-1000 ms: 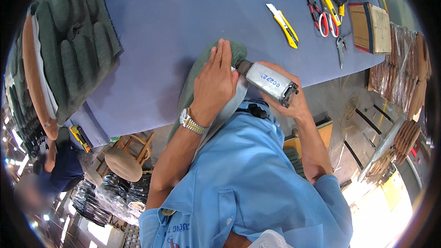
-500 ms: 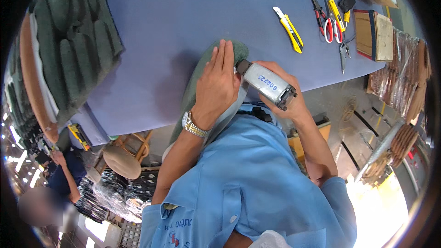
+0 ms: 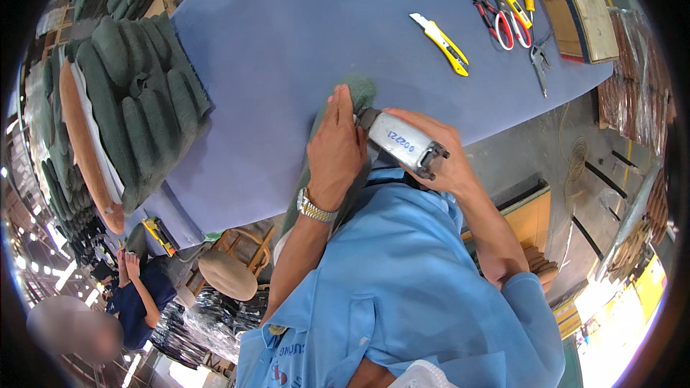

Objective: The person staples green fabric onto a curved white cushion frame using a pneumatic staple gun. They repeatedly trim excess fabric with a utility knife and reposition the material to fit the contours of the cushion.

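Note:
My left hand, a metal watch on its wrist, holds a long green upholstered piece, its fingers straight and together along the fabric. The piece slants from the tabletop down toward my body, and my hand and forearm cover much of it. In my right hand is a grey metal staple gun, its dark nose at the piece's edge beside my left fingers. The gun's body hides the grip and most of my right fingers. Where the nose meets the fabric cannot be seen clearly.
On the blue table lie a yellow utility knife, red-handled scissors, pliers and a grey hand tool. A box stands at the right edge. Green cushions rise at left; a co-worker is beyond.
My view has shifted, so table and tools sit differently. Both hands, the staple gun and the green piece keep together, the gun's nose still at the piece's edge.

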### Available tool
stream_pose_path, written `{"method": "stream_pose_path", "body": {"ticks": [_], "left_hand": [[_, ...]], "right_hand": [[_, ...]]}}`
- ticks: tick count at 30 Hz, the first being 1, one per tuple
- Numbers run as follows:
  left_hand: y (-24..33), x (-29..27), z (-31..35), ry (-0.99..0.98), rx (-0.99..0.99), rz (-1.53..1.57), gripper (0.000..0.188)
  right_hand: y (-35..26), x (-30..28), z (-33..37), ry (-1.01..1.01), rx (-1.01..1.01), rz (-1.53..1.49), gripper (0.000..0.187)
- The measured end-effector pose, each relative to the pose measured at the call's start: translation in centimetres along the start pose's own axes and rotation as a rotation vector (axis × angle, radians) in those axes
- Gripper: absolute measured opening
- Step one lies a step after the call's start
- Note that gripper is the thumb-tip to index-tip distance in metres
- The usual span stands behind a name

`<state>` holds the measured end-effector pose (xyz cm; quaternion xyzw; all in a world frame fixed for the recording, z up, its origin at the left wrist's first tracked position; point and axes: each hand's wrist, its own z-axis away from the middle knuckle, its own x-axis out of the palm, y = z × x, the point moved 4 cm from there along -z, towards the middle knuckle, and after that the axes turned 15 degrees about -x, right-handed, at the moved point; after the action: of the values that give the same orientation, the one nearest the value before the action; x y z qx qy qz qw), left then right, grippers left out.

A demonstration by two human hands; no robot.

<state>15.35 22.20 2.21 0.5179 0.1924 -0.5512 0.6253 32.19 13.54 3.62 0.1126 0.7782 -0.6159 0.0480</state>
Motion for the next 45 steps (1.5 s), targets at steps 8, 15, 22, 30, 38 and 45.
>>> {"method": "stream_pose_path", "body": {"ticks": [8, 15, 22, 30, 38, 45], "left_hand": [[-0.5, -0.5, -0.1, 0.013, 0.032, -0.025, 0.074], [-0.7, -0.1, -1.2, -0.039, -0.020, 0.052, 0.061], [-4.3, 2.4, -4.6, -0.240, -0.278, 0.890, 0.061], [0.2, -0.6, -0.7, 0.121, 0.081, -0.064, 0.056], [0.6, -0.4, -0.8, 0.127, 0.021, 0.031, 0.056], [-1.9, -1.7, 3.9, 0.325, 0.020, 0.124, 0.072]], "right_hand": [[0.3, 0.7, -1.1, -0.104, 0.101, -0.040, 0.072], [-0.9, 1.1, -2.6, -0.145, 0.191, 0.007, 0.086], [1.9, 2.3, -1.9, -0.118, 0.103, 0.078, 0.066], [4.8, -2.4, 4.8, -0.060, 0.350, 0.458, 0.072], [10.8, 0.6, 3.7, -0.068, 0.169, 0.624, 0.058], [9.6, 1.7, 1.4, -0.155, 0.137, 0.372, 0.040]]}}
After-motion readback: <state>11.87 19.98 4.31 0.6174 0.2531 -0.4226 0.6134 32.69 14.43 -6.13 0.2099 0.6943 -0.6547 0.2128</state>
